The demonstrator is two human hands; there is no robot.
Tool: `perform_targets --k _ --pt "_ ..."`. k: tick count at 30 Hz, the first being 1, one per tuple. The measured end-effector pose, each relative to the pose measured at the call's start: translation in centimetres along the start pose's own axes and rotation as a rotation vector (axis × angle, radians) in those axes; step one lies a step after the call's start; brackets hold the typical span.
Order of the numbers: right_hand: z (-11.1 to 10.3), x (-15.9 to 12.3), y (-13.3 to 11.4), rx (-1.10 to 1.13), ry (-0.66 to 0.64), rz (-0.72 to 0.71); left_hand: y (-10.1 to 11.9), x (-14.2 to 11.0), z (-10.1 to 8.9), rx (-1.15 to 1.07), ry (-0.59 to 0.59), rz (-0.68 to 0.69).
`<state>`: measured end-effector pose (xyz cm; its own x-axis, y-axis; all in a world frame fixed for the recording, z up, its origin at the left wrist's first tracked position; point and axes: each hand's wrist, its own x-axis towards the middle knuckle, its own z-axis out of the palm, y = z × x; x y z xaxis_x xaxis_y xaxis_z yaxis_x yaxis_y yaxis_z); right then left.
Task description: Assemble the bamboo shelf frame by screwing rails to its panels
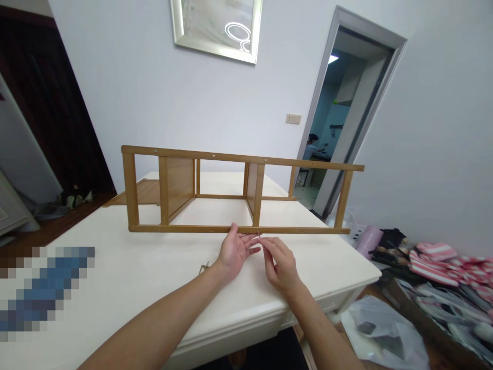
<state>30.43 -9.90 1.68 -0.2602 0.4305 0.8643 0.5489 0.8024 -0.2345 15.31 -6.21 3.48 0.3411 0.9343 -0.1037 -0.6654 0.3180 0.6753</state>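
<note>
A brown wooden shelf frame [208, 229] lies on its side on the white table [162, 288], its long rails running left to right. My left hand [234, 253] is palm up at the lower front rail, fingers stretched out and thumb tip against the wood. Just right of it, my right hand [281, 262] pinches a small thin metal piece [259, 235] at the rail's underside, below an upright; its exact kind is too small to tell. Several small metal pieces [204, 267], like screws, lie on the tabletop beside my left forearm, which partly hides them.
A flat wooden panel [144, 192] lies on the table behind the frame's left end. Right of the table are a plastic bag [385, 329], striped cloth [435, 262] and a purple roll [370, 241]. Beyond the doorway [327, 25] a person [310, 148] is visible.
</note>
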Motion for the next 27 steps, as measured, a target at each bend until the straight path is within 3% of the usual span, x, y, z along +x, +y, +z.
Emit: perform_targets --k 27 --pt "-0.03 0.23 0.01 -0.153 -0.033 0.019 0.24 -0.14 -0.21 -0.020 -0.022 0.011"
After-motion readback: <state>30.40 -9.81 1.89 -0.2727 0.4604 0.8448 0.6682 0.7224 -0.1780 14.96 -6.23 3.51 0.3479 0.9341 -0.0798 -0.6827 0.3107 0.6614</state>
